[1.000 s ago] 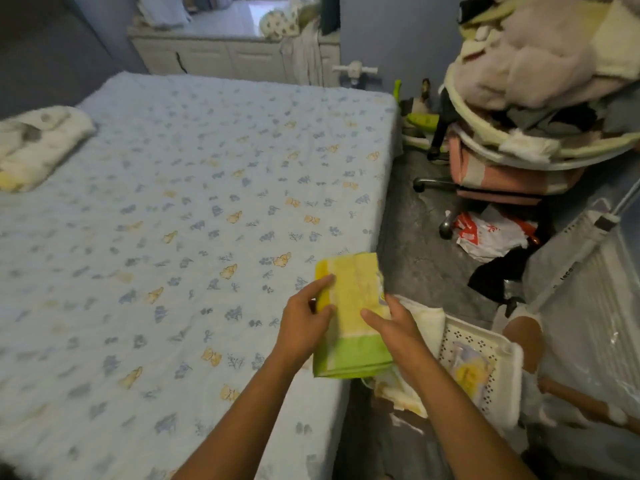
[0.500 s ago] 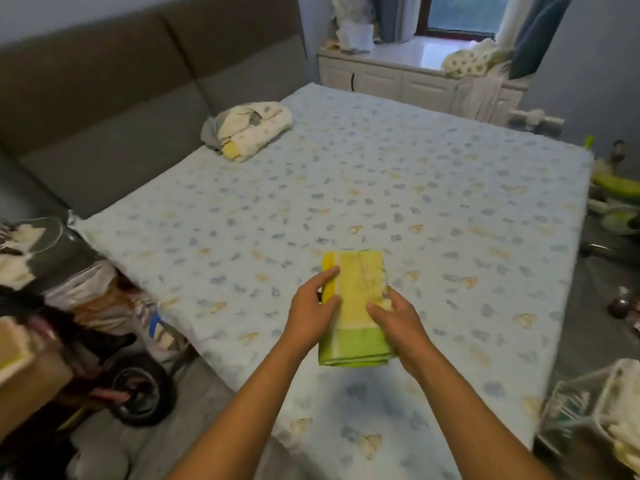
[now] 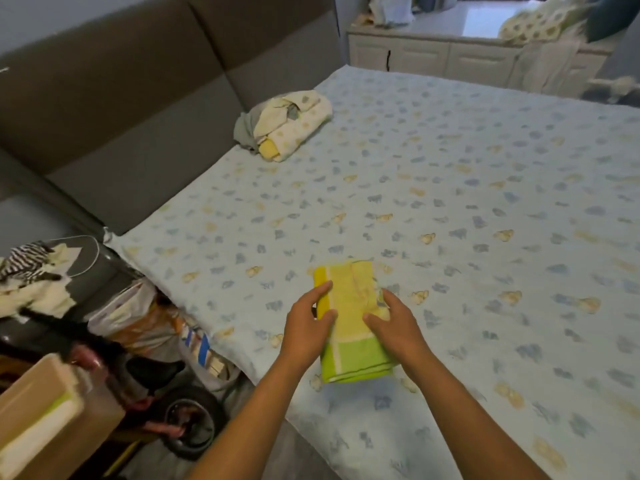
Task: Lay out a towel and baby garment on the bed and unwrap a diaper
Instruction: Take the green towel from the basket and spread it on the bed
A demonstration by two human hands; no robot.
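A folded yellow and green towel (image 3: 349,317) is held over the near corner of the bed (image 3: 485,220), which has a pale blue sheet printed with small animals. My left hand (image 3: 308,327) grips the towel's left edge, thumb on top. My right hand (image 3: 398,323) holds its right side, fingers spread over the top. A bit of pale cloth shows folded inside the towel under my right fingers. I cannot tell whether the towel touches the sheet.
A rolled bundle of pale printed cloth (image 3: 284,126) lies at the bed's far left by the grey padded headboard (image 3: 121,109). Bags, a cardboard box (image 3: 45,417) and a wheel (image 3: 192,424) crowd the floor to the left. White cabinets (image 3: 433,60) stand behind.
My view swung left from the bed's right side to its near corner. Both hands carried the towel over the sheet and keep their hold on it.
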